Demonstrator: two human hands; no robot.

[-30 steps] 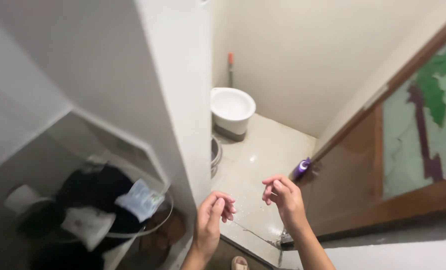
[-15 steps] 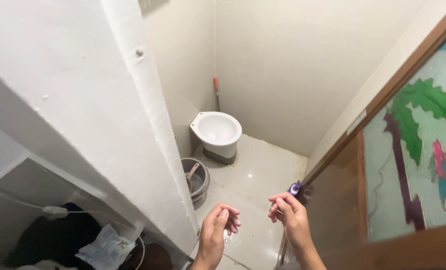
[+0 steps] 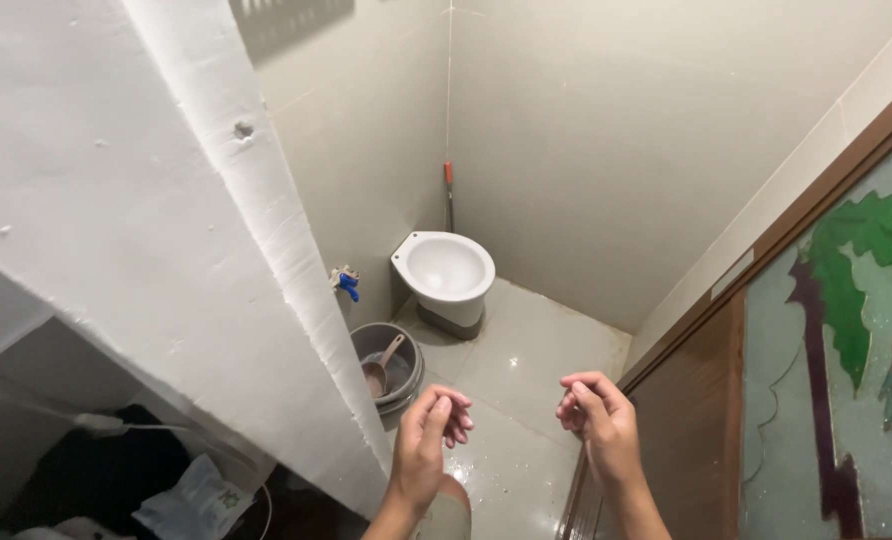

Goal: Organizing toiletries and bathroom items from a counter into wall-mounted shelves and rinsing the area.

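Note:
My left hand point(image 3: 424, 445) and my right hand point(image 3: 600, 420) are raised in front of me at the bottom of the view, a short gap between them. Both have loosely curled fingers and hold nothing. They hover above a wet, pale tiled floor point(image 3: 526, 370) at the threshold of a small toilet room. A white toilet bowl point(image 3: 444, 275) stands in the far corner, with a stick with an orange grip point(image 3: 448, 195) leaning behind it.
A grey bucket point(image 3: 386, 362) with a scoop in it sits by the white wall edge point(image 3: 286, 260), under a blue tap point(image 3: 346, 282). A wooden door with coloured glass point(image 3: 826, 380) is open on the right. Dark clothes and a packet point(image 3: 191, 500) lie lower left.
The view has moved forward and right into the room. More of the bucket and the blue tap now show. The purple bottle by the door is out of sight. Both hands stay raised and curled.

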